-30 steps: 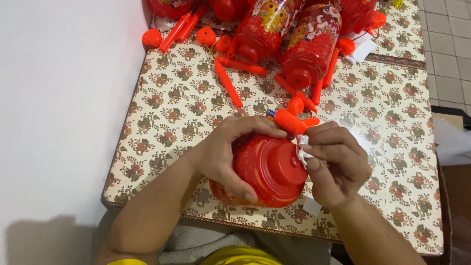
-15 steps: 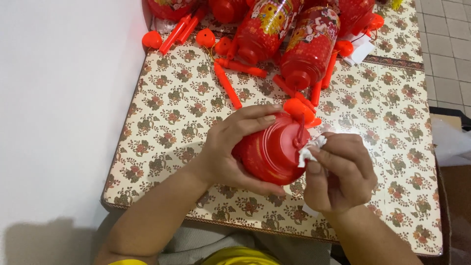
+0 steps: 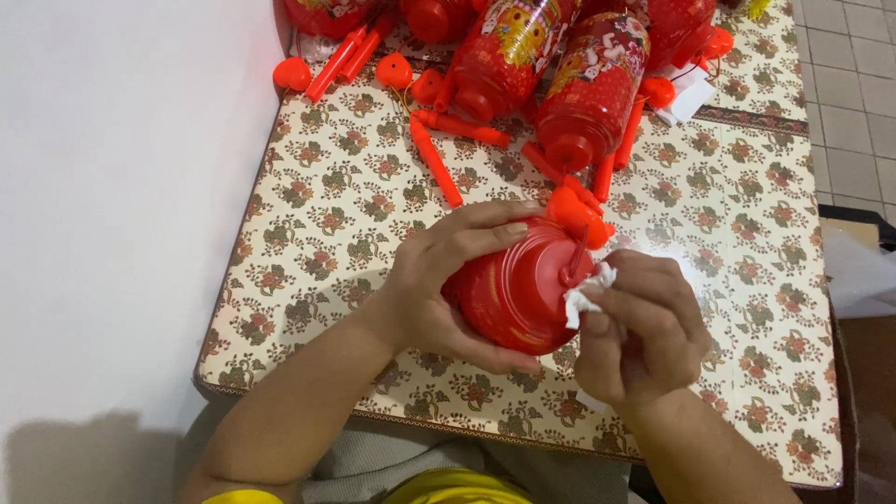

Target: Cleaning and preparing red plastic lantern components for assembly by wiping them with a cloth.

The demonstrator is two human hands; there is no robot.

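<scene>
My left hand [image 3: 439, 280] cups a round red plastic lantern [image 3: 518, 289] from the left and underneath, holding it just above the table. An orange-red cap piece [image 3: 579, 210] sticks out at the lantern's upper right. My right hand [image 3: 644, 327] is closed on a small crumpled white tissue [image 3: 583, 294] and presses it against the lantern's right side, next to a thin red hook.
The table [image 3: 737, 243] has a floral patterned cover. At its far end lie several red decorated lanterns [image 3: 588, 84], orange-red sticks [image 3: 434, 163] and small round caps [image 3: 291, 73]. A white wall [image 3: 112, 187] runs along the left; tiled floor [image 3: 854, 84] lies to the right.
The lantern has been turned and tilted so its cap points up and right. My right hand moved down its right side with the white tissue.
</scene>
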